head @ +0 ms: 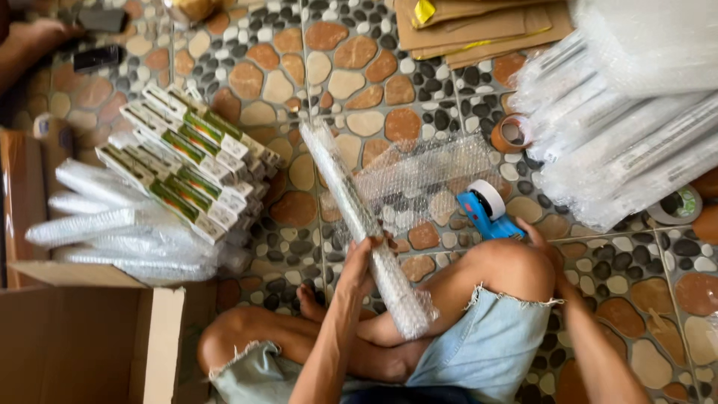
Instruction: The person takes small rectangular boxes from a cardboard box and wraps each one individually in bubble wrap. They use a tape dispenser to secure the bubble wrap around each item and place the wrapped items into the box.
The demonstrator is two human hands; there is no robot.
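One long bubble-wrapped box (pixel 359 224), centre frame, gripped in the closed left hand (pixel 359 262) at its lower half. Right hand (pixel 540 241) reaches past the knee to the blue tape dispenser (pixel 486 209) — fingers touching it, grip unclear. Best handled by keeping the wrap pinched tight. Stacked green-and-white boxes (pixel 187 161) left; wrapped bundles (pixel 621 127) upper right — pebble-pattern tile floor (pixel 359 67), cardboard carton (pixel 90 337) lower left.

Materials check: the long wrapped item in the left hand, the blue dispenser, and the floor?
Long clear-wrapped stick: bubble wrap, translucent plastic with visible air cells; contents unclear. Blue tape dispenser: likely moulded plastic, glossy, carrying a white roll. Pebble-pattern floor: probably glazed ceramic tile, judging by straight grout lines and slight sheen.
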